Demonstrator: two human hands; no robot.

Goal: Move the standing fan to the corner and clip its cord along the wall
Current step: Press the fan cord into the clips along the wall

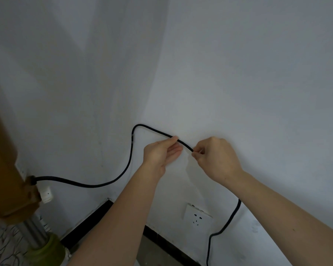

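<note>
Against matte white wall (pixel 258 73): left hand (pixel 160 154) fingers pinch smooth round black cord (pixel 152 129); right hand (pixel 215 158) fingers curled, pinching it.

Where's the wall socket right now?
Head view, lower centre-right: the wall socket sits low on the right-hand wall, just above the black skirting, below the right hand, with the cord hanging down just to its right.

Walls: two, plain white, matt. The left wall (pixel 62 77) and right wall (pixel 261 70) meet in a corner (pixel 152 89).
Skirting (pixel 93 215): black strip along the foot of both walls.
Socket (pixel 197 217): one white plate, low on the right wall, just above the skirting.
Floor (pixel 152 255): grey-brown, with a swirl-patterned surface (pixel 0 244) at lower left.
Light: dim, even, greyish.
</note>
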